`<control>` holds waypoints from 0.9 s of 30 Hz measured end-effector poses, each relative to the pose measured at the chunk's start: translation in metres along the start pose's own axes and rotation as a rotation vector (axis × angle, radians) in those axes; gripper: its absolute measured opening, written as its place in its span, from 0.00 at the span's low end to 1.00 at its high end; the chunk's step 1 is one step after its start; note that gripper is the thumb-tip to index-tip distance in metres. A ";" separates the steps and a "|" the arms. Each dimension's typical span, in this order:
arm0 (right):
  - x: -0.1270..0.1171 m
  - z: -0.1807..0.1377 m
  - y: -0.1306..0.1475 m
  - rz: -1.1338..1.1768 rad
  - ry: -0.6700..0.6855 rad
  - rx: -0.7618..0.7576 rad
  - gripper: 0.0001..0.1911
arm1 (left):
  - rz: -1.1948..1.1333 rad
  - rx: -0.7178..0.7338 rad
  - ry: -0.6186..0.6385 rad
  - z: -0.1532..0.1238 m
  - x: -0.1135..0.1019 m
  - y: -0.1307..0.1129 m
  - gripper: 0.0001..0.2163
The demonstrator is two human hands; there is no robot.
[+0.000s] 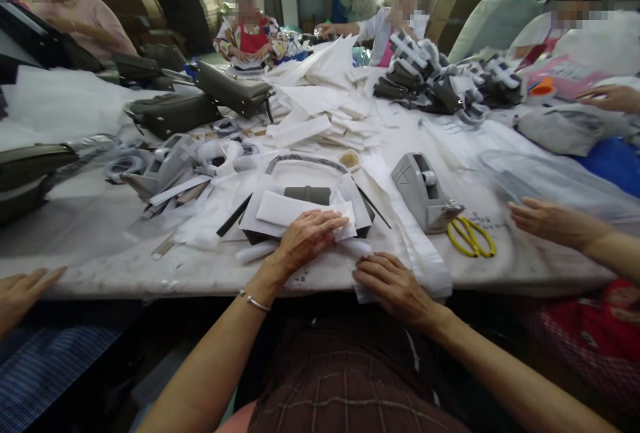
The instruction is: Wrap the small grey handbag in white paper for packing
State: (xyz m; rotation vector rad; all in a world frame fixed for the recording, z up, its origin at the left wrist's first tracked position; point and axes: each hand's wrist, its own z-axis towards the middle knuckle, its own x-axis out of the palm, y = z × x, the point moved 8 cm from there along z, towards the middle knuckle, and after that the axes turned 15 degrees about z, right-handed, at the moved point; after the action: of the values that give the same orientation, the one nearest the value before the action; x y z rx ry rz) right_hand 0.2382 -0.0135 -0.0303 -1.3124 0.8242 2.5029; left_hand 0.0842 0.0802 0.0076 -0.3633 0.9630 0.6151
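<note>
Nearest the camera a dark plaid garment (345,379) is seen across the lap, and from it two bare forearms are stretched up to the pale surface (80,233). A thin silver bracelet (254,301) is worn at the left wrist. The left hand (306,238) is laid flat, fingers spread and pressed down on a folded white paper sheet (285,209); nothing is gripped by it. The right hand (393,285) is rested palm down at the near edge, fingers loosely together, on a strip of clear plastic wrap (425,266); whether anything is pinched beneath it cannot be told.

The paper sheet is found directly under and just beyond the left hand, with a grey-green rolled strap (307,194) lying right behind it, well clear of the right hand. Faint dark writing is noticed on the surface beside the tape dispenser (424,193), but it is too small to be read; no brand can be made out.

Yellow-handled scissors (471,236) are placed just beside the dispenser's front. A co-worker's hand (543,221) is reached in from the right, another hand (23,293) is rested at the left edge. Dark olive handbags (173,113) are lined up on the left, a heap of white paper pieces (320,96) is piled at mid-surface, and wrapped bags (435,83) are stacked further back.
</note>
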 end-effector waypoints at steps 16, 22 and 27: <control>0.002 0.018 0.010 0.286 -0.235 0.052 0.14 | 0.261 -0.023 -0.073 -0.003 0.012 -0.009 0.15; -0.001 0.020 0.031 0.369 -0.182 0.046 0.10 | 0.267 -0.037 -0.112 -0.003 0.012 -0.010 0.14; -0.006 0.031 0.034 0.387 -0.137 0.079 0.08 | 0.272 -0.018 -0.112 -0.004 0.012 -0.011 0.14</control>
State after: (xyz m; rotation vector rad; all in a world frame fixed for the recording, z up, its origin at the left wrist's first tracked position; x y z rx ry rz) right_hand 0.2058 -0.0233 0.0016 -1.0216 1.2305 2.7724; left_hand 0.0937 0.0731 -0.0043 -0.2121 0.9064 0.8828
